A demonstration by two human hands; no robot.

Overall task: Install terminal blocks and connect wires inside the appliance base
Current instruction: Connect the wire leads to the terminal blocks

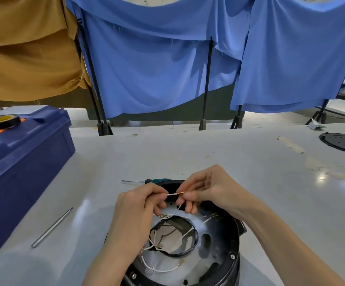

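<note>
White wire (175, 194), copper end bared, held just above the black base (219, 240) on the bench (188, 149): left hand (138, 205) and right hand (206, 190) each pinch it between thumb and fingers (189, 208); screwdriver (146, 181) just behind, blue toolbox (23, 162) at left

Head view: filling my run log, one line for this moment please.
left hand: pinches wire | right hand: pinches its end | base: below hands | screwdriver: lying behind base

Glossy white table (219, 153), shiny metal plate (215, 240) in the black plastic base (236, 263), matt blue cloth (157, 69), blue plastic toolbox (27, 157).
</note>
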